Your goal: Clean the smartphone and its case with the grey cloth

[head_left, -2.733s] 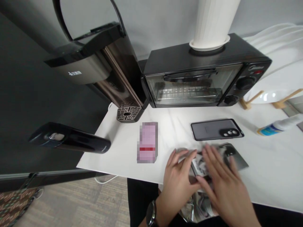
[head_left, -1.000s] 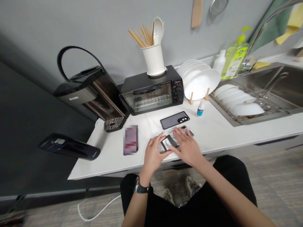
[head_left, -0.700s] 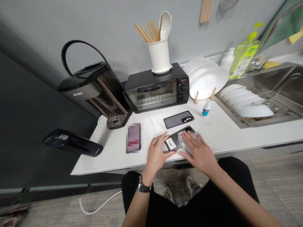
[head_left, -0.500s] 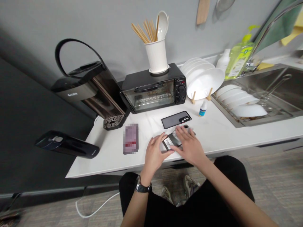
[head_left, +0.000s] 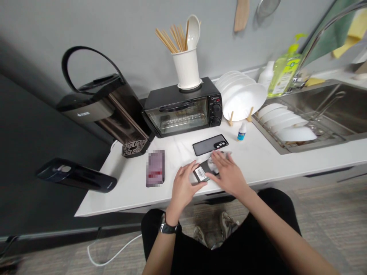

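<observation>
A dark phone (head_left: 204, 167) lies back up on the counter near the front edge, with a white barcode label at its left end. My left hand (head_left: 182, 186) grips that end, fingers at the far side and thumb at the near side. My right hand (head_left: 229, 175) presses a crumpled greyish cloth or wipe (head_left: 211, 164) flat on the phone's back, its fingers covering much of the right end. Just behind the phone lies a phone case (head_left: 208, 146) with dark edges and camera cutouts. A small white bottle (head_left: 241, 133) with a blue label stands to the right.
A pixelated flat rectangular object (head_left: 155, 168) lies left of my hands. Behind are a drink dispenser (head_left: 123, 114), a toaster oven (head_left: 183, 114) bearing a utensil cup (head_left: 186, 68), and racked white plates (head_left: 245, 101). A black flask-like object (head_left: 80, 175) is at far left; the sink (head_left: 338, 103) is right.
The view has shifted slightly, moving everything a little left. My right hand and the cloth have slid a short way over the phone's back, covering its camera end. My left hand keeps its hold.
</observation>
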The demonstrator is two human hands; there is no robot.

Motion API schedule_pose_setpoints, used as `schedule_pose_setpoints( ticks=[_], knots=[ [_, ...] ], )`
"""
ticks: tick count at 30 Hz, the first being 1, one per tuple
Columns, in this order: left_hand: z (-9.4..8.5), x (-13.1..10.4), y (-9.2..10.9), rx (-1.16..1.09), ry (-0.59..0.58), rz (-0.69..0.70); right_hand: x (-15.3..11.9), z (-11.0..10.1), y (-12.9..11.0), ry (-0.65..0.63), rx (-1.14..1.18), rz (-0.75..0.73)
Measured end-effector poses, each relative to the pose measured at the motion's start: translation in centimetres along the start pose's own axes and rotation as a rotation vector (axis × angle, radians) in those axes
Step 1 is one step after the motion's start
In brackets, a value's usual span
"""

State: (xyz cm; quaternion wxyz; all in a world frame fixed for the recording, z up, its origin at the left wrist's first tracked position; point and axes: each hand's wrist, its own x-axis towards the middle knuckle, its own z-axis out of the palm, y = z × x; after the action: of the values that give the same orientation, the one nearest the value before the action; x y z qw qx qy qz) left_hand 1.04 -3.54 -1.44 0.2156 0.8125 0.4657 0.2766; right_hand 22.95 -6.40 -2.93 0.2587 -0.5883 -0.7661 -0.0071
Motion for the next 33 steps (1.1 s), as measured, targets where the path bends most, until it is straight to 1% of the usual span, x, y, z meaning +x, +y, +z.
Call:
schedule_pose_setpoints(
  ticks=[2, 3, 4, 5, 6, 7, 9, 11, 12, 13, 14, 16, 18, 19, 20, 22, 24, 26, 27, 28, 30, 31, 32, 33],
  knots=[
    [0.0, -0.1, -0.2, 0.02, -0.008, 0.013, 0.0, 0.6, -3.4, -0.045, 0.079, -0.097],
    [-0.1, -0.1, -0.2, 0.032, -0.015, 0.016, -0.4, 0.7, -4.7, -0.056, 0.107, -0.131],
    [-0.1, -0.2, -0.2, 0.039, -0.023, 0.017, -1.0, 0.7, -5.5, -0.067, 0.124, -0.161],
    [-0.1, -0.2, -0.2, 0.041, -0.029, 0.015, -1.8, 0.5, -5.6, -0.073, 0.128, -0.177],
    [-0.1, -0.2, -0.1, 0.038, -0.03, 0.01, -2.5, 0.2, -5.0, -0.075, 0.119, -0.179],
    [-0.1, -0.2, 0.0, 0.031, -0.027, 0.004, -3.2, -0.2, -3.9, -0.071, 0.098, -0.167],
    [-0.1, -0.1, 0.2, 0.018, -0.016, -0.006, -3.7, -1.0, -0.7, -0.035, 0.026, -0.085],
    [-0.1, 0.0, 0.4, 0.013, -0.006, -0.012, -3.1, -1.4, 1.7, 0.016, -0.042, 0.018],
    [0.0, 0.0, 0.4, 0.011, -0.003, -0.013, -2.5, -1.4, 2.1, 0.031, -0.06, 0.052],
    [0.0, 0.0, 0.4, 0.011, -0.001, -0.012, -1.9, -1.2, 1.9, 0.032, -0.062, 0.064],
    [0.0, 0.0, 0.3, 0.013, 0.0, -0.009, -1.2, -0.9, 1.1, 0.018, -0.047, 0.051],
    [0.1, 0.0, 0.1, 0.023, -0.007, 0.004, -0.5, -0.1, -1.6, -0.035, 0.018, -0.031],
    [0.1, -0.1, -0.1, 0.038, -0.015, 0.014, -0.7, 0.4, -4.1, -0.086, 0.089, -0.134],
    [0.1, -0.1, -0.1, 0.044, -0.02, 0.018, -1.0, 0.4, -4.6, -0.104, 0.111, -0.175],
    [0.0, -0.2, -0.1, 0.048, -0.023, 0.02, -1.5, 0.3, -4.6, -0.11, 0.119, -0.197],
    [0.0, -0.2, 0.1, 0.044, -0.02, 0.021, -2.1, -0.2, -2.9, -0.09, 0.091, -0.168],
    [0.0, -0.2, 0.4, 0.038, -0.014, 0.018, -2.2, -0.6, -0.7, -0.025, 0.026, -0.045],
    [0.0, -0.1, 0.4, 0.034, -0.007, 0.013, -1.8, -0.7, 0.3, 0.039, -0.019, 0.064],
    [0.0, -0.1, 0.4, 0.035, -0.009, 0.015, -1.6, -0.6, 0.1, 0.046, -0.014, 0.065],
    [0.0, 0.0, 0.4, 0.035, -0.011, 0.018, -1.4, -0.4, -0.4, 0.032, 0.009, 0.025],
    [0.0, 0.0, 0.2, 0.033, -0.018, 0.025, -1.0, -0.1, -1.8, -0.054, 0.105, -0.153],
    [0.0, 0.0, 0.2, 0.033, -0.02, 0.026, -0.9, -0.1, -2.2, -0.088, 0.136, -0.198],
    [0.0, -0.1, 0.1, 0.034, -0.019, 0.026, -0.9, -0.1, -2.3, -0.089, 0.131, -0.193],
    [0.0, -0.1, 0.1, 0.035, -0.017, 0.024, -0.9, -0.2, -2.2, -0.065, 0.094, -0.138]
  ],
)
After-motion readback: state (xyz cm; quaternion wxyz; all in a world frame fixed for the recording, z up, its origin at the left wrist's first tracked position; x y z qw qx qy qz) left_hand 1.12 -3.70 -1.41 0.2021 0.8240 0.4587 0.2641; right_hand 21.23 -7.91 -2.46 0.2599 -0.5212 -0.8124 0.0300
